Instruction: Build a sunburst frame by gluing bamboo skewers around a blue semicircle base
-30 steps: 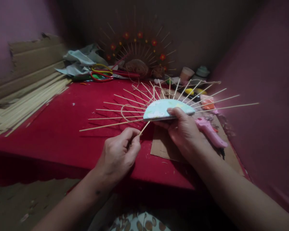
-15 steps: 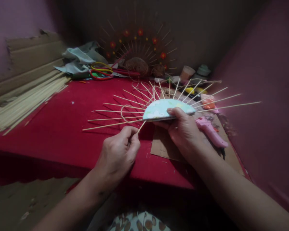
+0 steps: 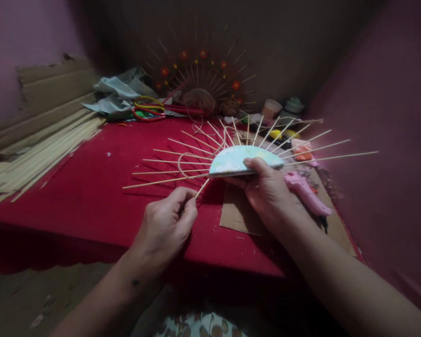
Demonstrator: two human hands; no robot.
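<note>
My right hand (image 3: 268, 192) grips a light-blue half-disc (image 3: 231, 159) with white and yellow patches, its thumb on top and fingers underneath. Thin wooden sticks (image 3: 161, 161) fan out from the curved edge of the half-disc. A strand of brown twine (image 3: 179, 164) loops loosely over the sticks on the left side. My left hand (image 3: 171, 215), closed in a pinch, holds a thin pale stick (image 3: 202, 188) that reaches up to the left corner of the half-disc. The lower part of that stick is hidden in my fingers.
A pink glue gun (image 3: 308, 194) lies on cardboard (image 3: 236, 213) at right. Loose sticks (image 3: 52, 150) are piled at left on the red cloth (image 3: 91, 201). Scissors (image 3: 149, 110), grey-blue fabric (image 3: 117, 91) and a cup (image 3: 272, 108) stand or lie behind. A flowered stick fan (image 3: 199, 70) leans at the back.
My left hand has shifted slightly left and down, with a little more of the thin stick showing. My right hand keeps its hold on the half-disc. The view has tilted slightly.
</note>
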